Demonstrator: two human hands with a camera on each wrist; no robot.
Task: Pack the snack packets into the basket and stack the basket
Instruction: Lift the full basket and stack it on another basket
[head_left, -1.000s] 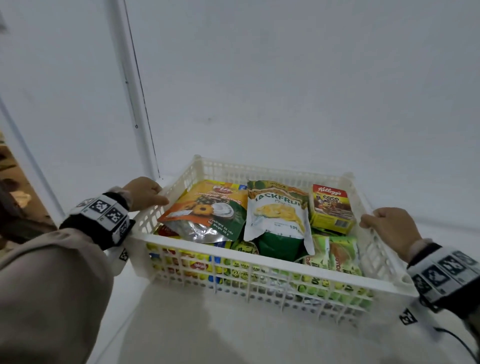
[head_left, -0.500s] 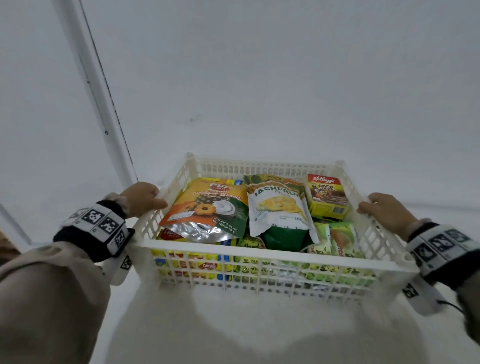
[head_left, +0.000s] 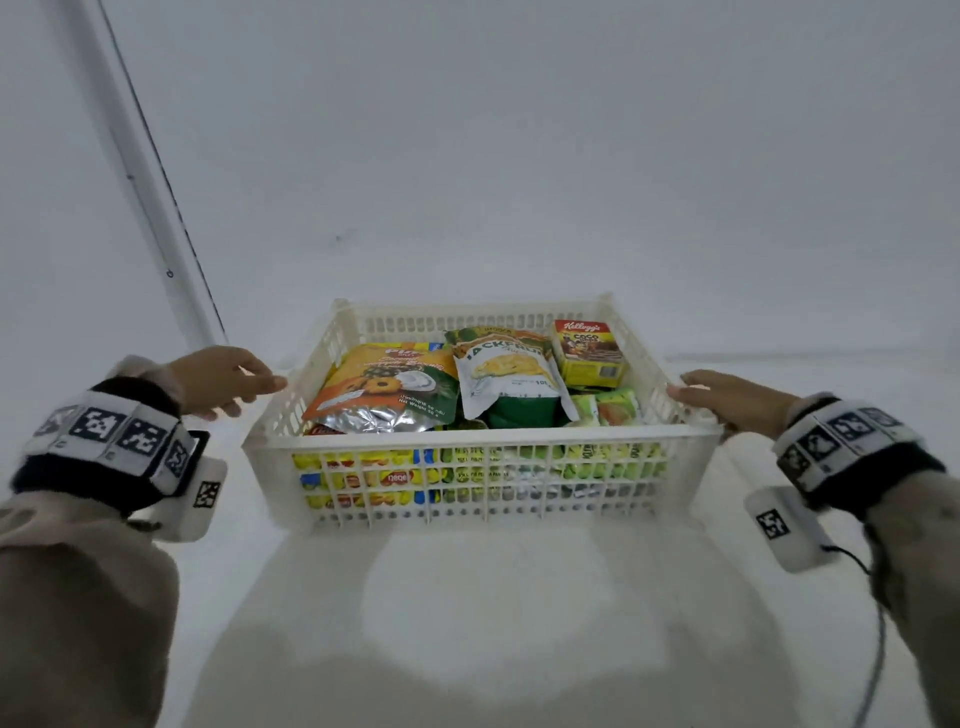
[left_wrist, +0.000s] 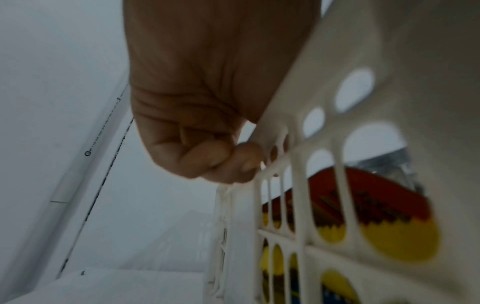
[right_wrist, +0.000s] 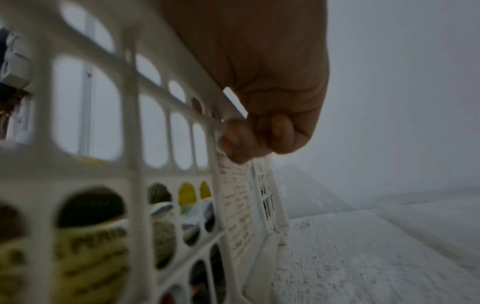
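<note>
At my far left a white upright post (head_left: 150, 171) runs along the pale wall, close beside my left hand (head_left: 223, 382). That hand sits at the left wall of the white basket (head_left: 478, 441); from the wrist view its fingers (left_wrist: 233, 162) are curled against the lattice just under the rim, though from above they look to be only barely touching it. One basket stands on the white table (head_left: 467, 597) between my two hands, and nothing lies in front of it. On top inside it I count, from the left, an orange pouch with a silver bottom (head_left: 382, 387), a green and white jackfruit pouch (head_left: 506, 376), a small red and yellow cereal box (head_left: 587, 351) in the far right corner, and a light green packet (head_left: 610, 408) below the box. More yellow and green packets show through the front lattice, too crowded to count. My right hand (head_left: 727, 397) rests on the right rim, fingers (right_wrist: 236, 139) curled around the top bar.
</note>
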